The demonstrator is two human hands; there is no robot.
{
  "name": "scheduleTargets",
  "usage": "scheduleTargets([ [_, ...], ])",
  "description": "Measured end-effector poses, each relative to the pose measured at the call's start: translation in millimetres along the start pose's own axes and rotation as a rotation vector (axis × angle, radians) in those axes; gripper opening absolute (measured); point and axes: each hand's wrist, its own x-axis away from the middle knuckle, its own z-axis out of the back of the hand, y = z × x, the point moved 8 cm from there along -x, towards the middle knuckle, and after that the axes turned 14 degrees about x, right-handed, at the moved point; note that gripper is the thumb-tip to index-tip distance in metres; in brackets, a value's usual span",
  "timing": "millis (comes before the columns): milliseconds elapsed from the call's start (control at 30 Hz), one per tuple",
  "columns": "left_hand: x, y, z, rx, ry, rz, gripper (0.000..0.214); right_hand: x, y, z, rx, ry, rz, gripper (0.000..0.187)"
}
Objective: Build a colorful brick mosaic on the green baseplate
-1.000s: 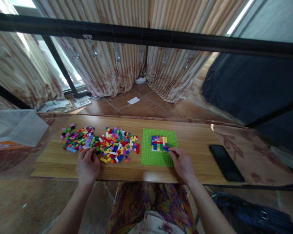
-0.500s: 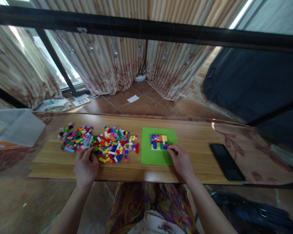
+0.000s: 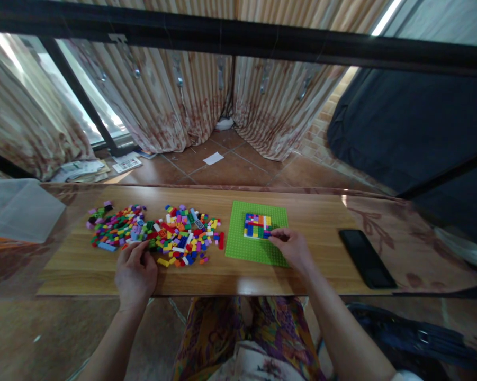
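Note:
A green studded baseplate (image 3: 242,250) lies on the wooden table, bearing a small square block of multicoloured toy bricks (image 3: 258,226) with a white edge showing along its near side. My right hand (image 3: 291,244) touches the near right corner of that block, thumb and forefinger pinched at a small blue-purple brick (image 3: 267,234). Left of the baseplate spreads a heap of loose toy bricks (image 3: 186,233) in many colours. At its near edge rests my left hand (image 3: 136,270), fingers curled and closed; whatever they may hold is hidden.
A black phone (image 3: 367,258) lies at the table's right. A translucent plastic container (image 3: 21,209) stands at the far left. A single red brick (image 3: 221,241) lies between the heap and the baseplate. Striped curtains (image 3: 174,95) and a dark bar (image 3: 230,34) are beyond the table.
The baseplate has turned slightly clockwise with the brick block on it, my right hand still at the block's corner. My left hand stays by the heap. The whole view has shifted a little.

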Motion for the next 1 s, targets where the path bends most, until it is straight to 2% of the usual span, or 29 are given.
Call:
scheduleTargets([
  [233, 0, 0, 0.7, -0.004, 0.001, 0.002, 0.033, -13, 7, -5, -0.094, -0.037, -0.096, 0.022],
  [567, 0, 3, 1.2, -0.008, 0.009, -0.037, 0.034, -16, 9, -6, -0.043, -0.02, -0.072, 0.021],
  [733, -1, 4, 2.6, -0.007, 0.003, 0.003, 0.032, -16, 5, -7, -0.02, -0.017, -0.03, 0.021],
  [900, -2, 6, 4.1, 0.029, -0.005, -0.001, 0.031, -12, -4, 4, 0.014, 0.002, 0.054, 0.023],
  [1000, -2, 5, 4.2, 0.038, -0.005, -0.016, 0.03, -15, -13, 21, 0.067, 0.102, 0.077, 0.03],
])
